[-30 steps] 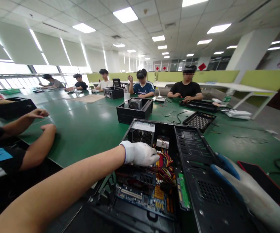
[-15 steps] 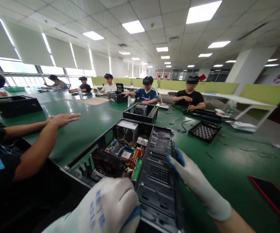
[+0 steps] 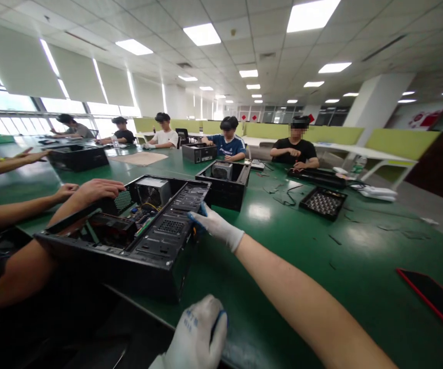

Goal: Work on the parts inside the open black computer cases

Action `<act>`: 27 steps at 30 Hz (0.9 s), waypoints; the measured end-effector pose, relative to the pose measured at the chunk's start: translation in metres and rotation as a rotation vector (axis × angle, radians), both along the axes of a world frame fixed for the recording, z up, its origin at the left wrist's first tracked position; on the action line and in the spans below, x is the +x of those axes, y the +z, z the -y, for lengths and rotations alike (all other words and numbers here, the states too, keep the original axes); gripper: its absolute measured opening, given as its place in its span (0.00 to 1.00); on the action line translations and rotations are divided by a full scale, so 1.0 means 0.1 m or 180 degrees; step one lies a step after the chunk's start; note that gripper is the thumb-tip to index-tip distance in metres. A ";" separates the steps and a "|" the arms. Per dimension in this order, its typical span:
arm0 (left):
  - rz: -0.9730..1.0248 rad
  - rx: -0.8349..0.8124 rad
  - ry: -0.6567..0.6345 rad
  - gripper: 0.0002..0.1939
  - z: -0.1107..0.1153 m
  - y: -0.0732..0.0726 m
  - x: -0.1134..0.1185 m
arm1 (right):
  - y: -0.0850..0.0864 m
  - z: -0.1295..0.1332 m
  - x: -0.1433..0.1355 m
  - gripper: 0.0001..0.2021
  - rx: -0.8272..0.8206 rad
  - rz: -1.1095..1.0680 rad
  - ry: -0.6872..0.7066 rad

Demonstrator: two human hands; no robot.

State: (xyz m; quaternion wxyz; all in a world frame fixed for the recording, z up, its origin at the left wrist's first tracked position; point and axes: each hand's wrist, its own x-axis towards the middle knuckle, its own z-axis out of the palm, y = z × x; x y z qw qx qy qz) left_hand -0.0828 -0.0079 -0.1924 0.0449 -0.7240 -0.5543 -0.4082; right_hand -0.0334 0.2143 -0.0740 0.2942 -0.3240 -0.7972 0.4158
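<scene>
blue print marks the back of our left glove (image 3: 198, 328), too blurred for us to read; the pale sticker on the metal power box (image 3: 156, 187) is too small as well. we count four box-shaped computer cases: our open case (image 3: 179, 233) in front, one just behind it (image 3: 237, 192), one farther left (image 3: 79, 159) and one farther back (image 3: 199, 152). five people (image 3: 296, 148) sit across the desk (image 3: 267, 256). our right glove (image 3: 219, 225) touches our case's right edge, thumb over the top; we cannot tell whether that grip pinches. our left grip is curled near the desk's front edge, apart from the case; we cannot tell whether it holds anything. a co-worker's hand (image 3: 100, 189) is at the case's left side. green desktop stretches from the case rightward to one red-edged mat (image 3: 433, 300).
</scene>
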 end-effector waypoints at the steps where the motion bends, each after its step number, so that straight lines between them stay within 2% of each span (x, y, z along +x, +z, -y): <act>1: 0.0046 -0.0019 -0.0018 0.11 -0.10 -0.05 -0.03 | 0.01 -0.10 -0.05 0.38 0.0092 0.0185 -0.0008; 3: 0.0183 -0.0085 -0.0028 0.10 -0.25 -0.11 -0.09 | 0.04 -0.32 -0.10 0.39 0.0349 0.0648 -0.0093; 6: 0.0312 -0.0110 0.0027 0.09 -0.32 -0.13 -0.13 | 0.10 -0.69 -0.06 0.41 0.0834 0.1310 -0.0381; 11: 0.0243 -0.0126 0.0057 0.09 -0.29 -0.18 -0.13 | 0.27 -1.42 0.18 0.27 0.1534 0.2244 -0.1147; 15: 0.0188 -0.0076 0.0145 0.08 -0.31 -0.25 -0.13 | 0.32 -1.83 0.37 0.23 0.1674 0.2791 -0.1503; 20: 0.0264 -0.0103 0.0272 0.10 -0.32 -0.25 -0.12 | 0.26 -1.99 0.47 0.22 0.1808 0.3127 -0.1627; 27: 0.0285 -0.0134 0.0262 0.09 -0.31 -0.22 -0.10 | 0.30 -1.95 0.54 0.22 0.1859 0.3275 -0.1411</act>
